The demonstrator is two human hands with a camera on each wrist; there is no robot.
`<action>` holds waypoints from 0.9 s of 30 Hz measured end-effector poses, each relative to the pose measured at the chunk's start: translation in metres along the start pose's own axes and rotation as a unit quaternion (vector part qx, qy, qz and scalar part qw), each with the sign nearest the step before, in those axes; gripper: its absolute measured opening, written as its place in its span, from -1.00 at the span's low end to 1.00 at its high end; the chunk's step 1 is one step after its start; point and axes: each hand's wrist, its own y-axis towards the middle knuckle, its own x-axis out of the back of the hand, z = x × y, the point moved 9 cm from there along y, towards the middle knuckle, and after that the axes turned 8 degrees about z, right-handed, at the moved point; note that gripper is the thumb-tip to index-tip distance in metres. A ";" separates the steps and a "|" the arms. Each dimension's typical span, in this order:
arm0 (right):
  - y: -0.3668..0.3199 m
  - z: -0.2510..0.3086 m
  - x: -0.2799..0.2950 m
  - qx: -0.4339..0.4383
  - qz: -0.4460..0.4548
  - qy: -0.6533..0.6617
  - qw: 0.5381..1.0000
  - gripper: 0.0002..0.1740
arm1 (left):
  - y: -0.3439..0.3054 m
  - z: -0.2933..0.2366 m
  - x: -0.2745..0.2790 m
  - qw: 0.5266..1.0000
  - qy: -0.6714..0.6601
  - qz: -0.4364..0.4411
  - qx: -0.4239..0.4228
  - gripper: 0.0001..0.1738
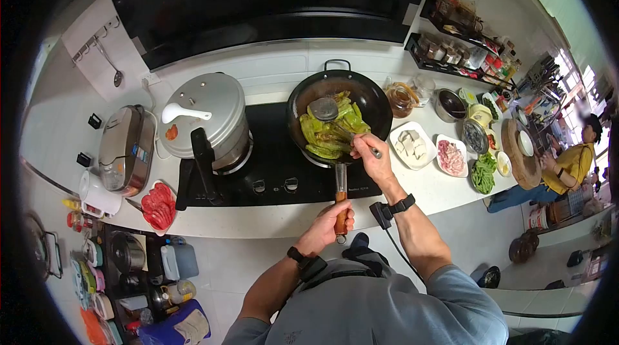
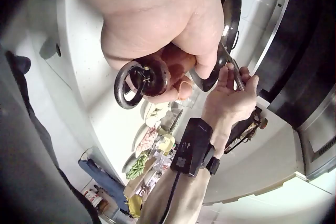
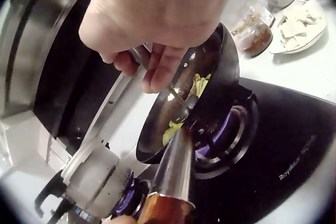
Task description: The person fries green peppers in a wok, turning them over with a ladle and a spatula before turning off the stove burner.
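A black wok (image 1: 340, 97) full of green peppers (image 1: 329, 129) sits on the right burner of the black stove (image 1: 271, 158). My left hand (image 1: 332, 219) grips the wok's wooden handle (image 1: 340, 209); in the left wrist view its fingers (image 2: 157, 45) curl round the handle's end with its metal ring (image 2: 128, 85). My right hand (image 1: 371, 151) holds the handle of a metal spatula (image 1: 324, 109), whose blade lies on the peppers. The right wrist view shows that hand (image 3: 152, 19) above the wok (image 3: 205, 87), fingers round the spatula handle.
A steel pressure cooker (image 1: 209, 116) stands on the left burner, a rice cooker (image 1: 126, 148) further left. Plates of tofu (image 1: 412, 145), meat (image 1: 451, 157) and green beans (image 1: 483, 174) lie right of the stove. Another person (image 1: 570, 164) sits at far right.
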 end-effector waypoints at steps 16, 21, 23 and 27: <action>-0.016 0.007 -0.008 -0.014 0.039 0.048 0.998 -0.65 | -0.002 0.001 -0.001 1.000 -0.002 -0.008 0.010 -0.77; -0.018 0.020 0.003 -0.052 0.008 0.082 0.995 -0.65 | 0.000 0.000 0.000 1.000 -0.006 -0.006 0.013 -0.77; -0.031 0.030 0.001 -0.031 0.025 0.091 0.995 -0.67 | -0.001 -0.001 0.000 1.000 0.001 -0.014 0.009 -0.78; -0.041 0.025 0.001 -0.035 0.035 0.081 0.995 -0.70 | -0.001 -0.004 -0.004 1.000 0.002 -0.022 0.005 -0.77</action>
